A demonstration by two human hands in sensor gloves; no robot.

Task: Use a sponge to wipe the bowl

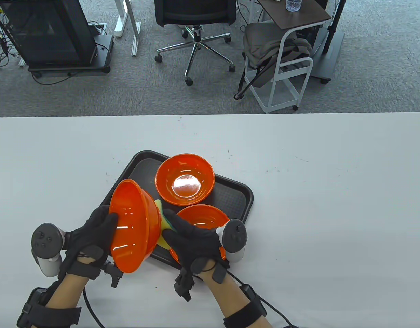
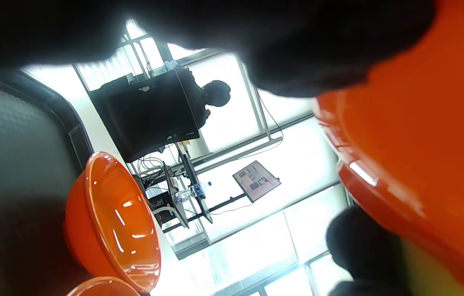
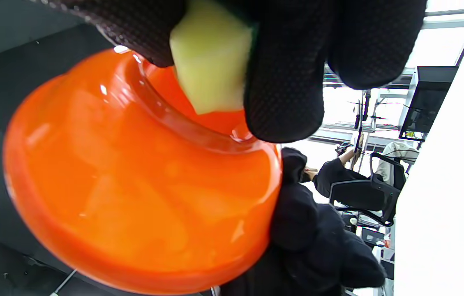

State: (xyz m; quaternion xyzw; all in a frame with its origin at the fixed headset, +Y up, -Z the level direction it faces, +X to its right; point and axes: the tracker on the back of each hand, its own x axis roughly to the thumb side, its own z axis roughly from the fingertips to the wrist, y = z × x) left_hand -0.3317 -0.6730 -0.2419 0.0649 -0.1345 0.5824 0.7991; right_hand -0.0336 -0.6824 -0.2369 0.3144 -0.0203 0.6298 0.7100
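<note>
My left hand grips an orange bowl by its rim and holds it tilted on its side above the tray's near left corner. My right hand holds a yellow-green sponge and presses it against the bowl's underside. In the right wrist view the sponge sits on the bowl's foot ring, pinched by my gloved fingers. The left wrist view shows the held bowl close up at the right.
A black tray lies on the white table. On it stand two more orange bowls: one upright at the back, one at the near right partly under my right hand. Office chairs and a cart stand beyond the table.
</note>
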